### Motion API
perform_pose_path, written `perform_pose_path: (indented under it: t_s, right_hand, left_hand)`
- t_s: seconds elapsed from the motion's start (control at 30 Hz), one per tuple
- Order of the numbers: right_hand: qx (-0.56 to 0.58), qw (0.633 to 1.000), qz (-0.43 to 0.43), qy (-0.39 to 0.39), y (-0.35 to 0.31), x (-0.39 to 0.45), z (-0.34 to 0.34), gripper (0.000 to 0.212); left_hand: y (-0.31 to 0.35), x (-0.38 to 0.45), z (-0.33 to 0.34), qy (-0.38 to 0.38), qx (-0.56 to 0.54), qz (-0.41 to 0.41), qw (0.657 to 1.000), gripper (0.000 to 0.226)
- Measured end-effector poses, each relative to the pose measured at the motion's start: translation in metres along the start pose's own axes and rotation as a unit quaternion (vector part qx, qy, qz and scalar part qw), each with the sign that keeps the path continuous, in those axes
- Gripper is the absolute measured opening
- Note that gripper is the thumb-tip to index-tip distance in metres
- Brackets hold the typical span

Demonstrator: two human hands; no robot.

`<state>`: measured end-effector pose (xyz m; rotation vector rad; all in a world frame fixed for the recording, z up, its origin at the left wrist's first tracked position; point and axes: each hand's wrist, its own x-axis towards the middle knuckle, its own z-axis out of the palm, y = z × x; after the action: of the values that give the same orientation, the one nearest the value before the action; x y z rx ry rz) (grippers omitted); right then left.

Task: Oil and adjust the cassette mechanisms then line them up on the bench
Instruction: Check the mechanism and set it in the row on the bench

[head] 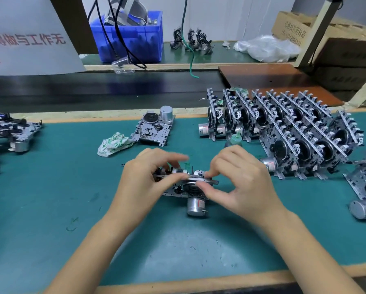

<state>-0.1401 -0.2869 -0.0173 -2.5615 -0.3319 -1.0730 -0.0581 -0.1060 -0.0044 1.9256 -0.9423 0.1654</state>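
While both hands work at it, the cassette mechanism (183, 183) sits low over the green bench (50, 187), a flat perforated metal plate with a dark flywheel and a silver motor can underneath. Left hand (143, 177) fingers pinch its left edge; right hand (239, 177) fingers pinch its right end.

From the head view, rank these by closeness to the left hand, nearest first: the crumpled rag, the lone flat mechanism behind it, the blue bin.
Measured from the left hand:
1. Crumpled rag, just beyond the hand and slightly to its left on the green mat.
2. Lone flat mechanism, behind the rag, nearer the mat's far edge.
3. Blue bin, far back on the rear shelf.
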Motion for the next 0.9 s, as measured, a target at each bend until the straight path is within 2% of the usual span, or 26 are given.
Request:
perform_pose_path:
  t_s: [0.1,0.13,0.2,0.27,0.3,0.37,0.43,0.57,0.67,0.73,0.8,0.87,0.9]
  right_hand:
    - [-0.036,0.997,0.001,-0.063,-0.008,0.021,-0.004,0.035]
    - [-0.041,0.995,0.0,-0.095,-0.011,0.026,-0.004,0.037]
    - [-0.038,0.986,-0.009,-0.162,-0.014,0.035,0.0,0.039]
    - [-0.041,0.976,-0.009,-0.212,-0.014,0.041,0.005,0.039]
    - [-0.047,0.973,0.005,-0.225,-0.013,0.044,0.007,0.038]
    - [-0.055,0.971,0.052,-0.227,-0.009,0.049,0.01,0.037]
    - [-0.049,0.969,0.095,-0.221,-0.005,0.049,0.013,0.037]
    - [0.015,0.963,0.179,-0.203,-0.002,0.044,0.014,0.046]
    - [0.05,0.953,0.252,-0.16,-0.004,0.029,0.009,0.05]
    - [0.06,0.94,0.286,-0.174,-0.01,0.011,0.003,0.055]
    - [0.067,0.911,0.334,-0.234,-0.018,-0.011,-0.004,0.062]
    - [0.02,0.889,0.37,-0.268,-0.023,-0.027,-0.009,0.068]
    - [0.0,0.888,0.38,-0.257,-0.023,-0.031,-0.009,0.069]
  left_hand:
    - [0.007,-0.02,-0.001,0.143,0.094,0.046,0.984,0.02]
    - [0.011,-0.03,0.003,0.155,0.111,0.051,0.98,0.023]
    - [0.018,-0.049,0.016,0.081,0.138,0.023,0.987,0.039]
    - [0.024,-0.06,0.032,-0.031,0.198,-0.091,0.975,0.056]
    - [0.025,-0.062,0.04,-0.073,0.239,-0.153,0.956,0.068]
    - [0.018,-0.061,0.051,-0.092,0.289,-0.209,0.93,0.082]
    - [0.016,-0.051,0.058,-0.104,0.294,-0.236,0.921,0.073]
    - [0.01,-0.04,0.057,-0.088,0.219,-0.221,0.946,0.04]
    - [-0.006,-0.04,0.026,-0.091,0.178,-0.146,0.969,0.026]
    - [-0.015,-0.033,-0.002,-0.156,0.183,-0.085,0.967,0.024]
    - [-0.023,-0.022,-0.024,-0.233,0.198,-0.033,0.952,0.027]
    - [-0.027,-0.009,-0.032,-0.27,0.206,0.031,0.94,0.028]
    - [-0.028,-0.004,-0.032,-0.272,0.21,0.054,0.938,0.03]
